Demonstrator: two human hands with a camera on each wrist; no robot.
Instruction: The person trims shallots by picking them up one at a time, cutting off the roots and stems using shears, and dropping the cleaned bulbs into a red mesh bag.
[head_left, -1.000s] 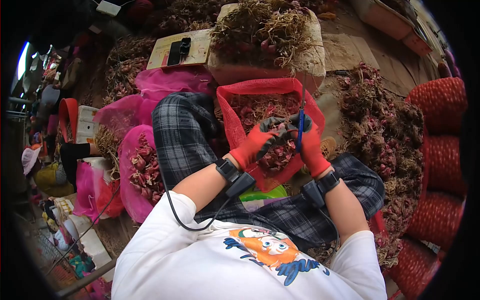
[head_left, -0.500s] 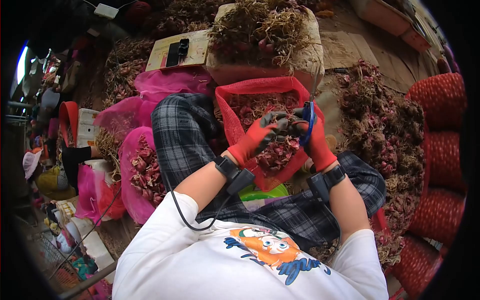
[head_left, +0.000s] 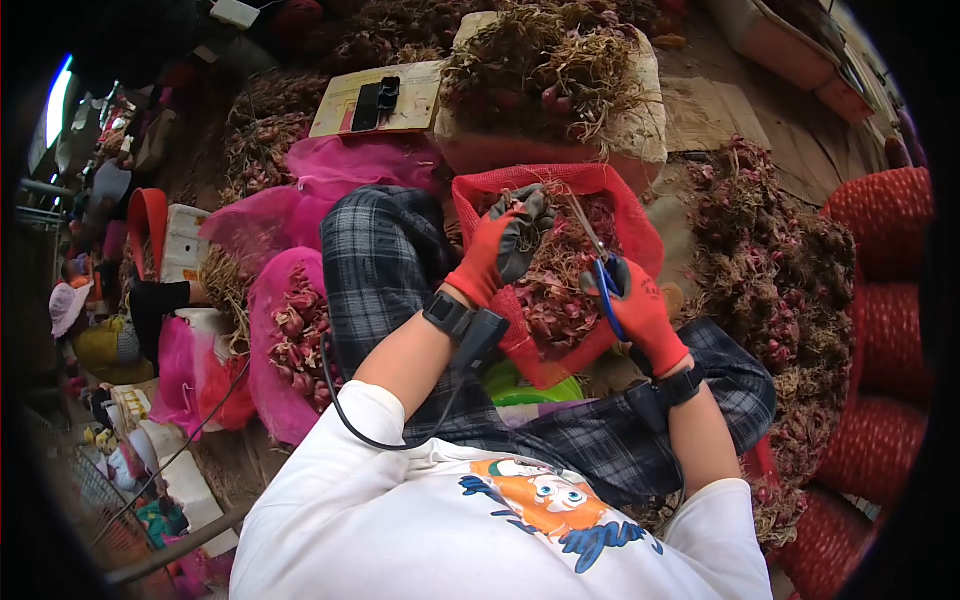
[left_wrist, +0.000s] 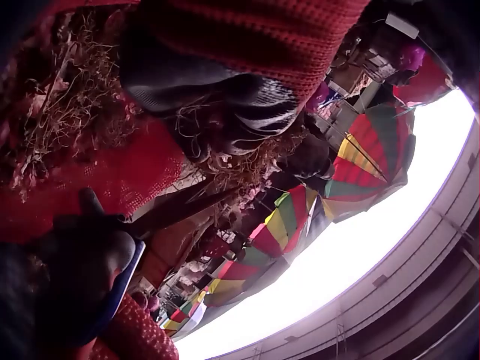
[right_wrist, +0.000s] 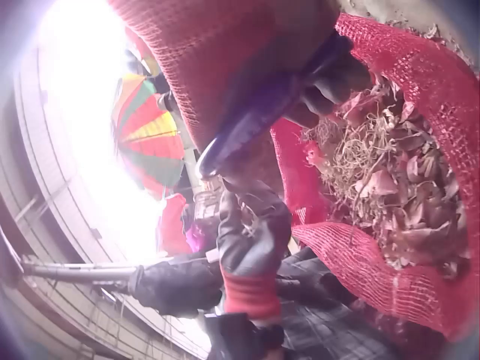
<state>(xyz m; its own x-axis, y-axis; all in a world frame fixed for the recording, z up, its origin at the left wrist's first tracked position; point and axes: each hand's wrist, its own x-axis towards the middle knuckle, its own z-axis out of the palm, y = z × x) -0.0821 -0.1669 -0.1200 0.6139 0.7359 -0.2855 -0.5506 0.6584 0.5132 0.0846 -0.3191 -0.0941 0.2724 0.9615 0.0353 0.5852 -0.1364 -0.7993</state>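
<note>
My left hand [head_left: 503, 245], in a red glove with a dark palm, grips a shallot bunch [left_wrist: 255, 161] with dry, stringy stalks. The hand is over the left side of a red mesh bag [head_left: 635, 215]. Low at the bag's right side, my right hand [head_left: 640, 310], gloved alike, holds scissors [head_left: 608, 290] by their blue handles. Their blades point up and left, toward the left hand but apart from it. Inside the bag lie loose shallots and dry skins [right_wrist: 397, 187]. My curled fingers hide most of the held bunch.
Beyond the bag stands a foam box [head_left: 650, 100] heaped with stalked shallots. Beside it, a phone [head_left: 367, 107] lies on a board. Pink mesh bags [head_left: 268, 390] are at left, a shallot pile [head_left: 770, 280] and full red sacks [head_left: 885, 330] at right. A green basin [head_left: 540, 392] sits below.
The hands were close together over the bag and are now apart. My left hand has moved up and away, my right hand down and right. The scissors now tilt left.
</note>
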